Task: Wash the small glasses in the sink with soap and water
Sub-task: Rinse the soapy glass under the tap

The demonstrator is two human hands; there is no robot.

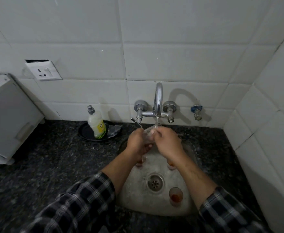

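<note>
A small clear glass point(149, 134) is held under the running tap point(158, 101), gripped between my left hand point(138, 142) and my right hand point(168, 142). Water streams from the spout onto it. Both hands hover over the back of the steel sink point(134, 199). Another small glass point(176, 196) with reddish residue stands in the sink right of the drain point(155, 182). Two more glasses, one point(140, 163) and another point(171, 165), show partly under my forearms. A soap bottle point(96, 125) stands on a black dish to the left.
Dark granite counter point(54, 162) surrounds the sink. A white box-like appliance point(8, 118) sits at far left. A wall socket point(43, 71) is above the counter. A small blue-handled valve point(196, 111) sticks out of the tiled wall right of the tap.
</note>
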